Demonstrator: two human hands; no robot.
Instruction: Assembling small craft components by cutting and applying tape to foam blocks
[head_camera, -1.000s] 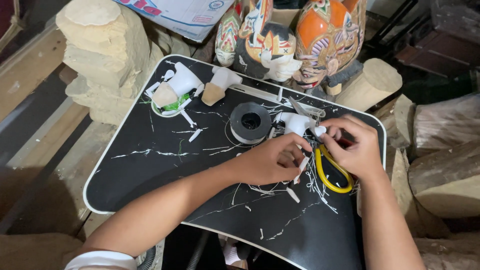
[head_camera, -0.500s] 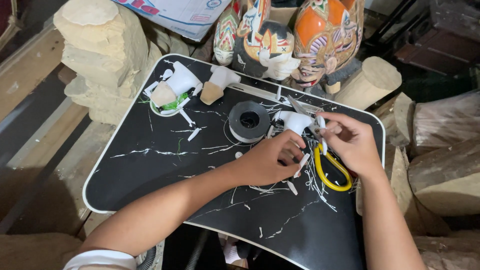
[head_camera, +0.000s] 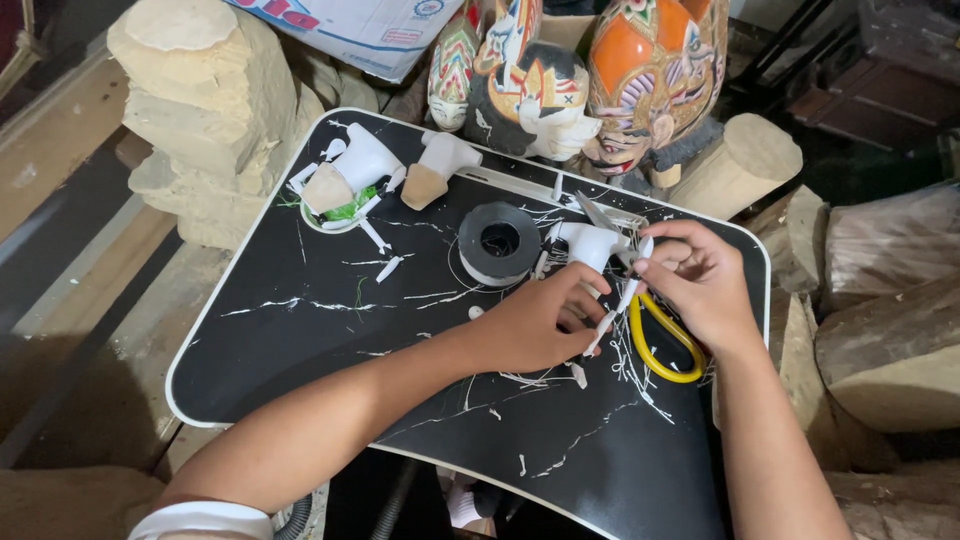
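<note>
My left hand (head_camera: 540, 322) and my right hand (head_camera: 703, 283) meet over the right half of a black lap tray (head_camera: 300, 340). Between them runs a thin white strip (head_camera: 626, 296). The right fingertips pinch its upper end and the left fingers grip its lower end. Just beyond the fingers lies a small white carved piece (head_camera: 588, 244). Yellow-handled scissors (head_camera: 662, 350) lie on the tray under my right hand, partly hidden by it. A grey tape roll (head_camera: 497, 243) sits just left of the carved piece.
Two more white carved pieces (head_camera: 360, 168) (head_camera: 441, 163) lie at the tray's far left. White scraps litter the tray. Painted wooden heads (head_camera: 650, 80) stand behind it. Pale wood blocks (head_camera: 200, 110) are at the left, logs (head_camera: 890, 330) at the right.
My right hand has lifted slightly away from the left, drawing the white strip out between them. The rest of the tray is unchanged.
</note>
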